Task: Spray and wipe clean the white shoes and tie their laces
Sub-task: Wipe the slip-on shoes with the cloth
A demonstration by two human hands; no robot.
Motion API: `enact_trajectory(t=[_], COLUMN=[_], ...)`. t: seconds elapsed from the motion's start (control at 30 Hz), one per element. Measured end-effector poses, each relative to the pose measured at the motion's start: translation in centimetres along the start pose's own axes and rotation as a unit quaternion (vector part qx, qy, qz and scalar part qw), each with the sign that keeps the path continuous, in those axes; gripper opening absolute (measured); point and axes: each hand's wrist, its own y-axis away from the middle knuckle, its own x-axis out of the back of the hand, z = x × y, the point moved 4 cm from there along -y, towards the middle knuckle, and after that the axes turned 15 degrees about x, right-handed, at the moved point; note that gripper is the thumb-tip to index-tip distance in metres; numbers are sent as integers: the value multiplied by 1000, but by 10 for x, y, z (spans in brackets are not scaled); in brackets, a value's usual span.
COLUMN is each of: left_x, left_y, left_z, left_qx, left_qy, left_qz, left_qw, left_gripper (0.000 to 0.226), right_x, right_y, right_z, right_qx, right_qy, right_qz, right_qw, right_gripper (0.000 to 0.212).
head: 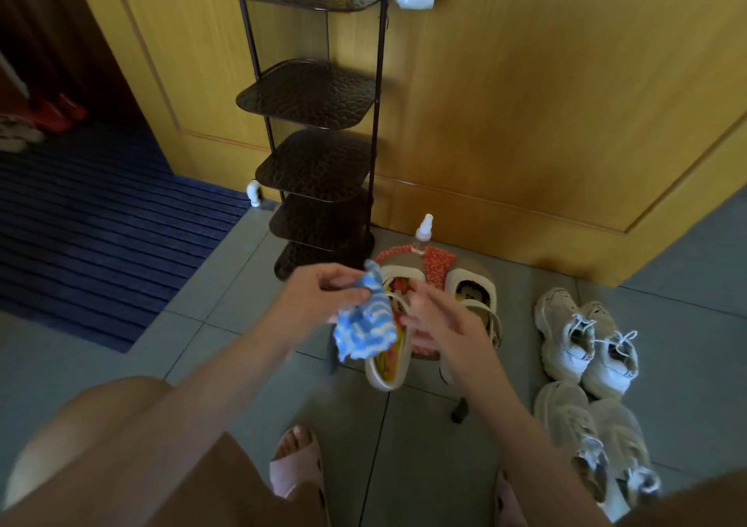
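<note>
While left hand (323, 296) pinches the striped cloth (364, 324), right hand (440, 324) sits spread-fingered, gripping nothing, over the white shoe (382, 377) on the stool (438, 263). Wiping step, likely. Spray bottle (422, 235) stands behind. Next: steady shoe, rub cloth across it.

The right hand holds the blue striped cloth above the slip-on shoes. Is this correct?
No. The head view shows the left hand holding the blue striped cloth above the slip-on shoes; the right hand has no cloth.
</note>
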Motion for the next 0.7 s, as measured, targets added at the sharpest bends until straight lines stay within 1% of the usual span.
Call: enact_trajectory(t=[0.07,0.13,0.17,0.23,0.27,0.3,0.33,0.37,0.4,0.47,0.5,0.53,0.6,0.67,0.7], left_x=[-18,-35,-41,-48,-49,-45,-41,-38,-36,-36,-38,-41,-48,-52,-52], left_y=[7,10,10,12,13,12,11,10,9,1,-3,-7,-11,-12,-13], left_z=[-10,-14,-15,-13,-13,-14,-17,-21,-28,-45,-51,-55,-57,-58,-60], left_qx=[-7,2,9,5,-15,-58,-111,-151,-174,-180,-185,-201,-262,-324,-343], left_qy=[17,20,27,22,-13,-95,-207,-315,-404,-527,-571,-602,-629,-646,-647], left_qz=[-2,-23,-39,-72,-73,-54,-30,-29,-47,-74,-66,-49,-8,12,19], left_qw=[1000,1000,999,997,997,992,972,936,897,828,797,771,732,691,681], left_gripper=[18,19,17,9,10,13,20,32,45,68,74,75,67,58,56], right_x=[-8,-10,-7,6,15,23,31,37,40,39,36,32,28,26,26], right_y=[16,27,30,35,37,41,45,51,56,66,70,74,76,77,77], right_z=[-8,-7,-4,4,10,17,27,35,45,64,72,78,83,85,85], right_qx=[31,55,60,55,41,22,4,-10,-25,-48,-53,-52,-40,-22,-15], right_qy=[-53,-61,-52,-38,-43,-53,-56,-52,-45,-52,-63,-68,-54,-40,-38], right_qz=[-24,-14,10,83,121,154,184,208,224,245,251,255,256,259,261], right_qw=[998,997,997,994,991,986,981,977,973,967,964,963,964,965,964], right_gripper=[43,50,49,38,32,26,22,20,18,18,20,22,26,29,31])
